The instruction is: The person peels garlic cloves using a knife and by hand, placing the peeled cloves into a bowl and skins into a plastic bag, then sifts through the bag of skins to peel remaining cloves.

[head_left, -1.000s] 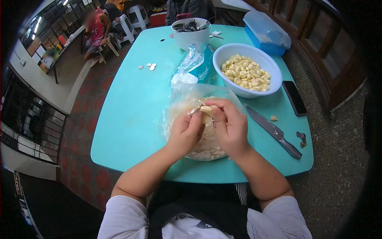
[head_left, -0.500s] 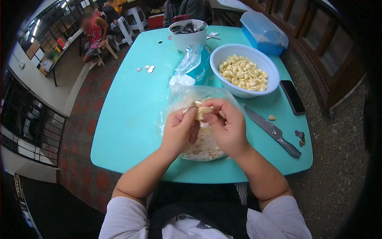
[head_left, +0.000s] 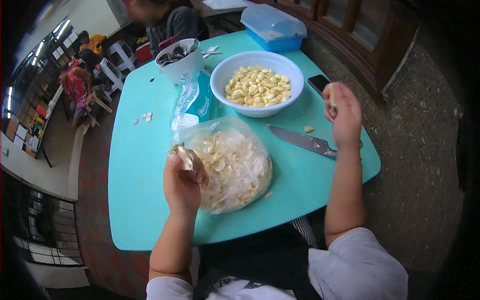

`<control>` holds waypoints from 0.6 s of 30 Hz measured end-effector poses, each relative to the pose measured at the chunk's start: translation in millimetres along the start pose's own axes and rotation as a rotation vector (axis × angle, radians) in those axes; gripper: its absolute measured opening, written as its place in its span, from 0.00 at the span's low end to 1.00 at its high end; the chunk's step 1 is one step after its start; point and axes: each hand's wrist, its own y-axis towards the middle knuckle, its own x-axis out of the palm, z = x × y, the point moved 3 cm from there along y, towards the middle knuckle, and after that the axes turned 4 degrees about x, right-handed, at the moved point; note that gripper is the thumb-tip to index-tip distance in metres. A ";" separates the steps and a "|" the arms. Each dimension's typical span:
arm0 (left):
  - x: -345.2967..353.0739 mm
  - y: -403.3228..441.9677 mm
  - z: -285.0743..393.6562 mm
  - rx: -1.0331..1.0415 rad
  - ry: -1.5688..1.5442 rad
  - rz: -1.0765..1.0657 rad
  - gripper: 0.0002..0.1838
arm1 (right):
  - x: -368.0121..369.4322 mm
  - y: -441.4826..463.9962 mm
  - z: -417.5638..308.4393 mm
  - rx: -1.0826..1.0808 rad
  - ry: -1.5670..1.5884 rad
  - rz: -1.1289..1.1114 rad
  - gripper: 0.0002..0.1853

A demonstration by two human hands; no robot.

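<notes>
My left hand (head_left: 181, 186) is closed on part of a garlic bulb (head_left: 186, 159), its papery skin sticking up past the thumb. Raised on the right, over the table's edge near the black phone (head_left: 317, 81), my right hand (head_left: 346, 114) pinches a garlic clove (head_left: 332, 98). A clear plastic bag (head_left: 240, 172) full of garlic skins lies beside my left hand. Peeled cloves (head_left: 257, 86) fill much of the pale blue bowl (head_left: 218, 82) behind the bag. To the bag's right is a knife (head_left: 302, 140), with a loose clove (head_left: 309, 129) just beyond its blade.
Behind the bag stand a teal-and-clear tissue pack (head_left: 199, 97) and a white tub (head_left: 181, 71) of dark cutlery. A blue lidded box (head_left: 274, 30) sits at the far edge. Coins (head_left: 146, 117) lie on the left. One person (head_left: 182, 25) sits across the table; others are farther back.
My hands have parted from over the bag, the left going left with the bulb piece, the right swinging out right with a clove. The view has turned, and the bag now shows fully.
</notes>
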 end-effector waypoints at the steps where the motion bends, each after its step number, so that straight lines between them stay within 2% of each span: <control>1: 1.5 0.2 -1.4 0.017 0.035 0.006 0.13 | -10.8 1.4 17.6 0.016 -0.307 -0.001 0.13; 2: 1.2 -0.4 -2.0 0.036 0.067 0.016 0.13 | -19.4 2.4 33.3 0.031 -0.615 -0.008 0.13; 5: -1.3 0.6 -10.3 0.009 0.037 0.067 0.13 | -27.5 -10.5 59.7 0.220 -0.850 -0.228 0.12; 6: -3.3 -0.6 -12.1 0.008 0.052 0.096 0.14 | -30.1 -8.9 62.3 0.195 -0.957 -0.229 0.12; 8: -11.0 0.6 -13.9 0.015 0.014 0.012 0.14 | -31.7 -6.4 68.0 0.148 -1.158 -0.235 0.13; 15: -11.9 7.8 -12.1 -0.004 -0.005 -0.026 0.14 | -20.4 -22.3 46.8 0.113 -1.320 -0.221 0.14; 18: -10.9 7.7 -11.8 0.000 -0.011 -0.044 0.14 | 17.3 -44.5 -14.5 -0.007 -0.975 -0.234 0.14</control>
